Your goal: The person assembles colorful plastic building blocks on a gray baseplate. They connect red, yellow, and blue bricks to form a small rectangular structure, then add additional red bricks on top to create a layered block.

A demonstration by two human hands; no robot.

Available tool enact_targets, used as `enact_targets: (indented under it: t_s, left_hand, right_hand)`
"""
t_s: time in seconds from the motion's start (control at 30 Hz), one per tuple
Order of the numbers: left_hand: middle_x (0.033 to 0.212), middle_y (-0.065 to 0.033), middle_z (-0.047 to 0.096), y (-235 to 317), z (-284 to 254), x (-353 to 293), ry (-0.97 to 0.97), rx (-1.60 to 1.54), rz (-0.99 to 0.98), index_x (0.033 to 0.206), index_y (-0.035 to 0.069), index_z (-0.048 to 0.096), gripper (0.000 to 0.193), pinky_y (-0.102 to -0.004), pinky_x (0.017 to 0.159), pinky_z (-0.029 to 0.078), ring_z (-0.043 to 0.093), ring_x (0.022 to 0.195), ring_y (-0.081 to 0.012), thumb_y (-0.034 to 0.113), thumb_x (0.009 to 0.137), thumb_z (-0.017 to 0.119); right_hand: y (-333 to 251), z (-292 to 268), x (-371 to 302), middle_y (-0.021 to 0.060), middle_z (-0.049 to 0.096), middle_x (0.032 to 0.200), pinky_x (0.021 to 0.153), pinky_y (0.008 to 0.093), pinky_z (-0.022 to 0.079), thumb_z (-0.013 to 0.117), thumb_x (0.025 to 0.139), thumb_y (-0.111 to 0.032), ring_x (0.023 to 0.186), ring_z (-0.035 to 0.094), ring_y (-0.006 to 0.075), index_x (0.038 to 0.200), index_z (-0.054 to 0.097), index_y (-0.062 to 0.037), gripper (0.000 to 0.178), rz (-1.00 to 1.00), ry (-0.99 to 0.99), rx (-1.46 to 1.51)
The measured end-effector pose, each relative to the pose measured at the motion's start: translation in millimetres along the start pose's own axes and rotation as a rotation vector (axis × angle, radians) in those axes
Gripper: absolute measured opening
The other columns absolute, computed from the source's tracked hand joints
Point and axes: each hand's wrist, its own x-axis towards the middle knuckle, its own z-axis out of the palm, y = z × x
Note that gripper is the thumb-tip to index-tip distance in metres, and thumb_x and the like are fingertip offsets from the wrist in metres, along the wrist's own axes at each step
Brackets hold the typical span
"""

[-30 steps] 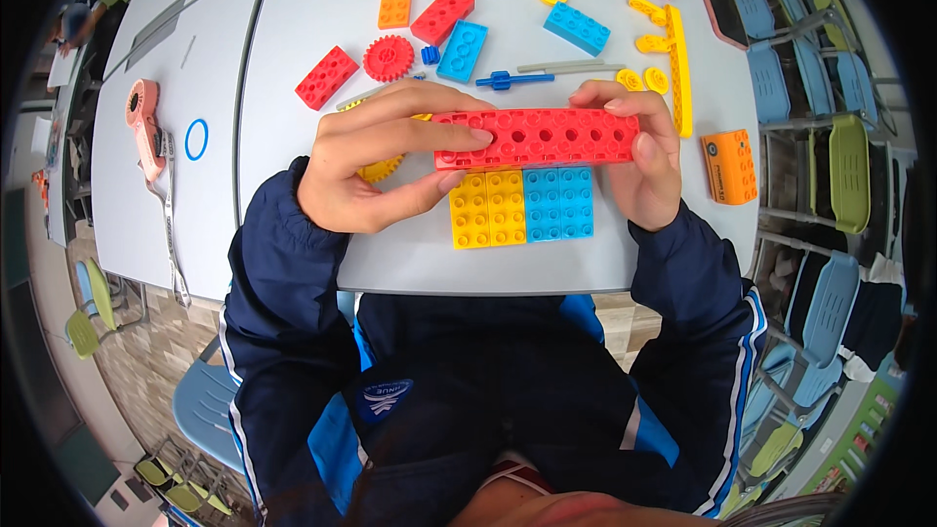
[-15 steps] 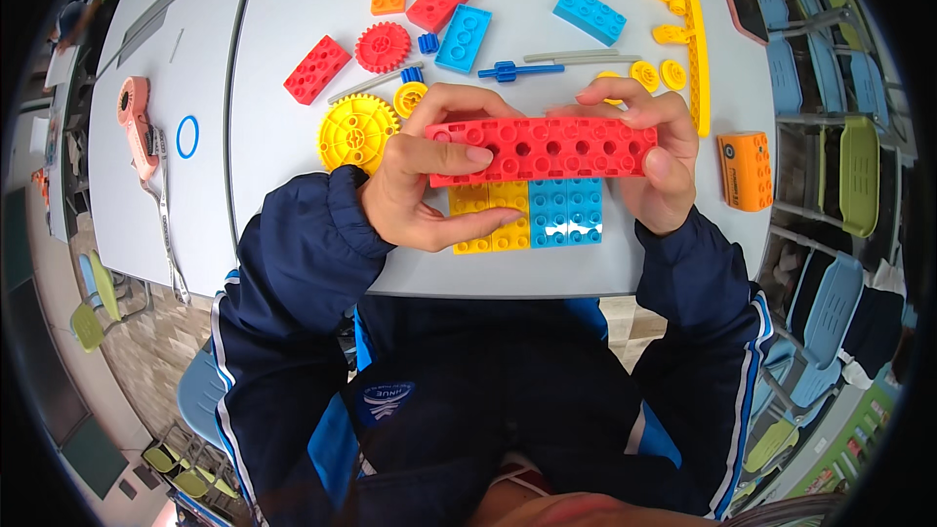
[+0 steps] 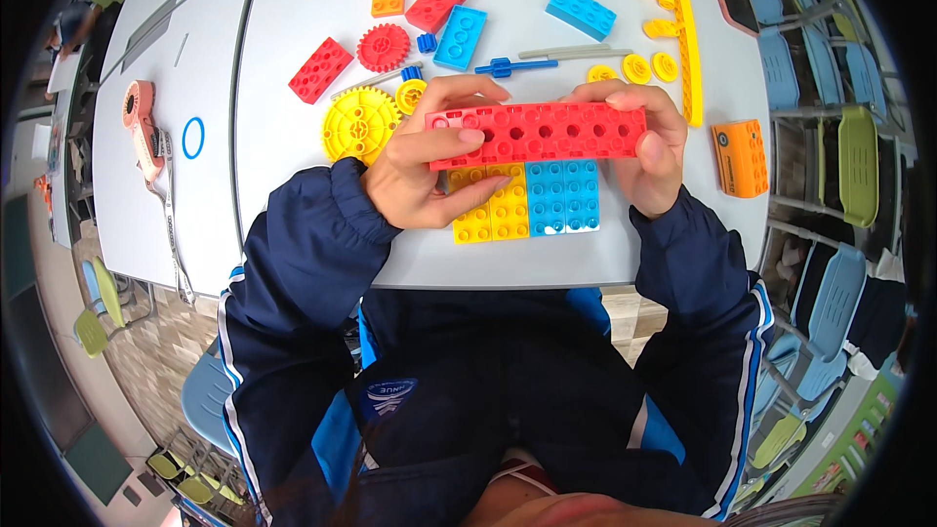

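Observation:
Both my hands hold a long red building beam (image 3: 561,133) with a row of holes along its side, level above the table. My left hand (image 3: 422,151) grips its left end, thumb on the front face and fingers behind. Around the right end close the fingers and thumb of my right hand (image 3: 652,151). Under the beam, near the table's front edge, lie yellow bricks (image 3: 491,210) side by side with blue bricks (image 3: 564,197); the beam hides their far edge. A large yellow gear (image 3: 360,126) is beside my left wrist.
Beyond my hands are a red gear (image 3: 384,47), red bricks (image 3: 320,70), blue bricks (image 3: 582,13), grey rods (image 3: 576,52), a blue axle piece (image 3: 515,67) and small yellow wheels (image 3: 636,68). An orange battery block (image 3: 740,158) stands at right, a pink handheld device (image 3: 143,127) at left.
The view has shifted slightly. Both hands keep hold of the red beam, which sits a little higher in the picture, with more of the yellow and blue bricks showing below it.

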Motion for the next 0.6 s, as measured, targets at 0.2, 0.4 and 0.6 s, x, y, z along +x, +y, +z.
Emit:
enact_targets:
  t_s: [0.2, 0.4, 0.6]
  left_hand:
    - [0.139, -0.0271, 0.039, -3.0, 3.2, 0.0, 0.012, -0.017, 0.024, 0.142, 0.029, 0.03, 0.089, -0.038, 0.088, 0.053, 0.061, 0.112, -0.0345, -0.01, 0.076, 0.075]
    - [0.141, -0.0287, 0.037, 3.3, 1.4, 1.1, -0.006, 0.048, 0.007, 0.142, 0.029, 0.027, 0.09, -0.0371, 0.087, 0.053, 0.062, 0.109, -0.0332, -0.01, 0.076, 0.075]
    - [0.141, -0.0296, 0.036, 1.5, 2.5, -1.3, 0.005, 0.023, -0.001, 0.14, 0.028, 0.028, 0.089, -0.0378, 0.088, 0.053, 0.06, 0.112, -0.034, -0.01, 0.076, 0.075]
  right_hand:
    - [-1.9, -1.2, -4.1, 0.0173, 0.067, 0.113, 0.096, 0.0389, 0.051, 0.062, 0.092, -0.049, 0.106, 0.066, 0.0255, 0.119, 0.062, -0.0018, 0.055, 0.021, 0.05, -0.074]
    - [-4.1, -0.7, -4.8, 0.0174, 0.067, 0.113, 0.096, 0.0394, 0.051, 0.061, 0.092, -0.049, 0.107, 0.066, 0.0258, 0.119, 0.062, -0.0021, 0.054, 0.027, 0.037, -0.079]
    - [-4.1, -0.9, -5.5, 0.0171, 0.067, 0.114, 0.096, 0.0402, 0.051, 0.061, 0.092, -0.048, 0.107, 0.065, 0.0256, 0.12, 0.062, -0.0028, 0.053, 0.039, 0.029, -0.063]
